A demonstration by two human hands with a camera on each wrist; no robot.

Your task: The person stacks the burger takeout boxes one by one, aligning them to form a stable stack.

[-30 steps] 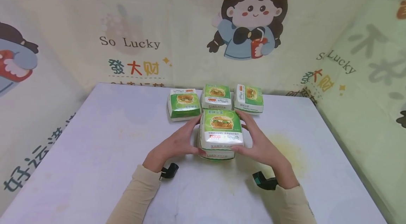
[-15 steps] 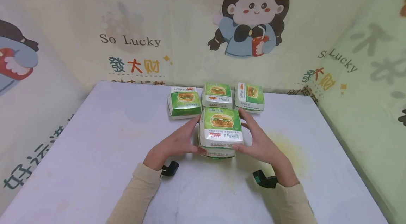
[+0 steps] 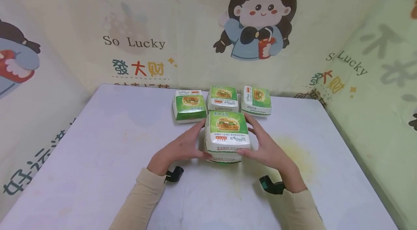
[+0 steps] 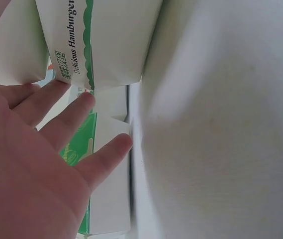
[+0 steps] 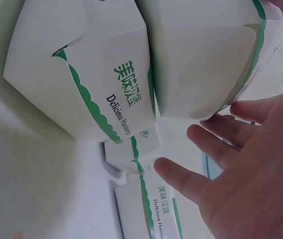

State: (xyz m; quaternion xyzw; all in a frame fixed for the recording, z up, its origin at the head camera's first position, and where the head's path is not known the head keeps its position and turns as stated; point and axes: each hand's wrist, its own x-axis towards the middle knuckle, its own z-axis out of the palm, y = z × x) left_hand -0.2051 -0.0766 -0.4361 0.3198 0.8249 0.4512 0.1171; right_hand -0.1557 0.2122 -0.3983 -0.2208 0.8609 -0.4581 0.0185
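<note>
head view: left hand [image 3: 184,145] grips lower carton [image 3: 225,159], right hand [image 3: 269,149] upper carton [image 3: 229,133]; likely light, crushable; hold by opposite sides.

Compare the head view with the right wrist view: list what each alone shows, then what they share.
Only the head view: the left hand, dark wall lettering "So Lucky", and the burger picture atop the upper white and green cardboard box.

Only the right wrist view: green and black lettering on the right side of the lower matching cardboard box.

Both: the right hand, those two stacked boxes and the pale tabletop.
</note>
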